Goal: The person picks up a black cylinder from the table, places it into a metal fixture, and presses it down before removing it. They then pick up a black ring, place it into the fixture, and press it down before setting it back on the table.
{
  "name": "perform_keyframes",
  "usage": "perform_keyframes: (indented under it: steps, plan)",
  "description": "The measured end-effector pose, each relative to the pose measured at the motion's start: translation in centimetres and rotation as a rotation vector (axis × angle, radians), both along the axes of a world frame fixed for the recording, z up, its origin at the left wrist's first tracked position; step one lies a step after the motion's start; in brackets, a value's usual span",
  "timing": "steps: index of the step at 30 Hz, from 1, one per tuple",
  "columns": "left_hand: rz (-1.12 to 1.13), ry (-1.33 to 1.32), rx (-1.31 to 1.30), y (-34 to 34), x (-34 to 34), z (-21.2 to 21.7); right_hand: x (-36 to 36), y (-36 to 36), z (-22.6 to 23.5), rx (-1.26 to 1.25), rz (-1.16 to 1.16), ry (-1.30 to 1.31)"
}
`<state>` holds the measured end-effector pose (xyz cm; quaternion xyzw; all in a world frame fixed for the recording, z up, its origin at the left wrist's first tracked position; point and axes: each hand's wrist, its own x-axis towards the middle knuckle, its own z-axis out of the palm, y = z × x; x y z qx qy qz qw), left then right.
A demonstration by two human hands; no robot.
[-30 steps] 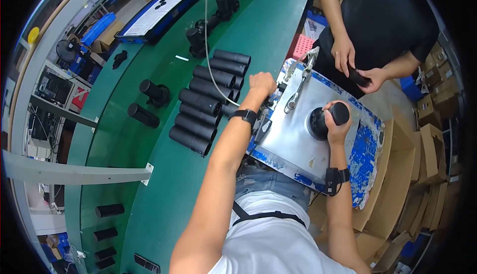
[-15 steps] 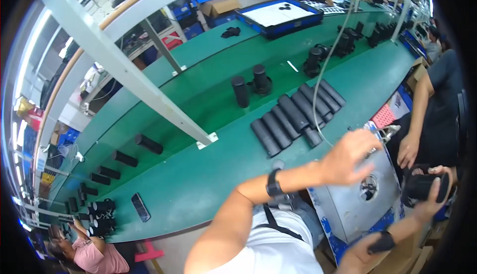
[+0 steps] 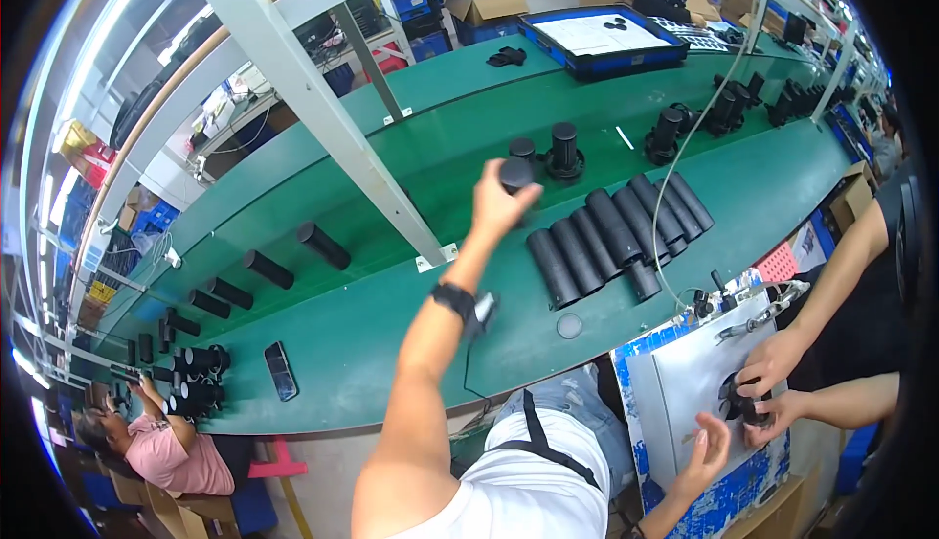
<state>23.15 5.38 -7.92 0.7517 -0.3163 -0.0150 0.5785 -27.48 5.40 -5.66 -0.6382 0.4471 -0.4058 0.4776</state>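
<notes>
The left hand (image 3: 501,202) grips a black tube (image 3: 515,173) just behind the row of tubes (image 3: 618,236) — the right hand (image 3: 706,453) hangs open, empty.

Bare green belt (image 3: 391,324) lies open left of the black tube row (image 3: 616,236); upright cylinders (image 3: 564,151) crowd behind.

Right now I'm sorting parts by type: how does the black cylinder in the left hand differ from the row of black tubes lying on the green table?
The black cylinder is held up in the left hand; the black tubes lie flat on the green table. The cylinder is single and looks short; the tubes are long and packed side by side in a row. Both are black and round.
</notes>
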Motion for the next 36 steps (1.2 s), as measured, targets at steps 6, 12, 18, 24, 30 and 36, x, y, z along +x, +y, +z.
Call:
perform_keyframes:
  steps: [6, 12, 18, 24, 30, 36]
  plan:
    - [0.352, 0.044, 0.095, 1.3, 9.5, -9.0, -2.3, 0.4, -4.4, 0.053, -0.176, 0.007]
    - [0.419, -0.555, 0.291, -2.4, 8.3, -5.2, -1.7, -0.3, -5.8, 0.001, -0.326, 0.041]
    - [-0.048, -0.421, 0.323, -8.5, 8.0, -2.3, -1.2, -0.5, -6.4, -0.151, -0.346, 0.263]
    - [-0.1, -0.454, 0.676, -9.4, 5.9, -2.9, -0.8, -0.5, -6.4, -0.167, -0.353, 0.27]
    - [-0.156, -0.648, 0.299, -7.4, 0.3, 5.3, -2.9, 0.4, -5.1, 0.02, -0.259, 0.048]
    - [-1.297, 0.052, -0.109, -5.4, -10.6, 12.4, 4.2, -2.6, 1.5, 0.185, 0.123, -0.233]
